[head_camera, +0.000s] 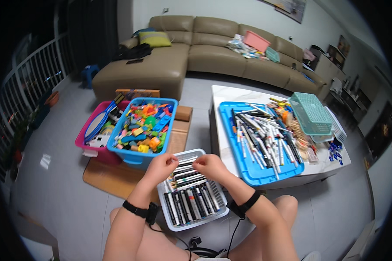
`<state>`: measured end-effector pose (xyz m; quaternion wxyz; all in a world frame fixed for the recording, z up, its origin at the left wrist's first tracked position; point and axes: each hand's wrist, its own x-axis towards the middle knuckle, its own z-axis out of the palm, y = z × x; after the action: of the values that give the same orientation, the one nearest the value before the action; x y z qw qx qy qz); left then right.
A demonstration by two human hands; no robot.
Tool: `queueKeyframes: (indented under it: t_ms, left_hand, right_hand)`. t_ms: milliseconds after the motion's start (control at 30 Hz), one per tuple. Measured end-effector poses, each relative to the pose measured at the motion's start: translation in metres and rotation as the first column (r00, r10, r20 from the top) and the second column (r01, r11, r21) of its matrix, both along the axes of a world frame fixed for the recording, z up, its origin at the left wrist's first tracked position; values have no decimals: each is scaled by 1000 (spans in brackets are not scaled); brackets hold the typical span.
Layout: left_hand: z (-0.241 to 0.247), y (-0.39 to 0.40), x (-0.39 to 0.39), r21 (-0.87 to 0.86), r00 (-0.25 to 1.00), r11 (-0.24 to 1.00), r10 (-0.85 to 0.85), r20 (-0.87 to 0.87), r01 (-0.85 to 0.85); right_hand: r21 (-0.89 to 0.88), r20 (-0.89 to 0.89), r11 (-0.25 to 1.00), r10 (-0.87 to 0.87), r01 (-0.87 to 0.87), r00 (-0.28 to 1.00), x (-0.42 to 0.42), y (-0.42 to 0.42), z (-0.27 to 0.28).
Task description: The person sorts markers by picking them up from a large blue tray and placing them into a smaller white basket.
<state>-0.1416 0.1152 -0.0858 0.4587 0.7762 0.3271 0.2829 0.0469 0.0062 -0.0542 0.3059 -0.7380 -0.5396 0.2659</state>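
Note:
A white plastic basket (168, 222) filled with marker pens sits in front of me, between my knees. Its near part holds a row of black and white markers (192, 204) standing side by side. Farther in, more markers (190, 177) lie crosswise in a stack. My left hand (161, 167) is above the basket's far left side, its thumb and fingertips pinched together. Opposite it, my right hand (211, 166) hovers over the far right part with fingers curled inward. Markers lie right beneath both sets of fingertips; whether either hand grips one is unclear.
On the marble-patterned table (227, 138) at right, a blue lid (253, 174) carries a loose heap of markers (268, 137). Green mesh baskets (310, 112) stand behind. Left are a blue toy bin (137, 158) and a pink bin (96, 151). A sofa (215, 55) spans the back.

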Motion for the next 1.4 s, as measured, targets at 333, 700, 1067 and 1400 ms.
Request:
queueKeyframes:
  t_ms: [333,700,1067,1400]
  left_hand:
    - [28,-98,86,125,927,921,-355,-119,368]
    - [12,-171,187,590,926,714,-276,-258,377]
    - [-6,-194,197,669,942,697,-27,-335,258]
    - [-7,-202,199,629,919,742,48,-392,230]
  right_hand:
    - [168,105,836,-542,522,834,208,-123,21]
    - [74,266,861,-503,503,822,253,-137,27]
    - [167,351,978,-177,124,920,229,-87,10]
    - [-3,523,982,-161,191,837,214,-50,1]
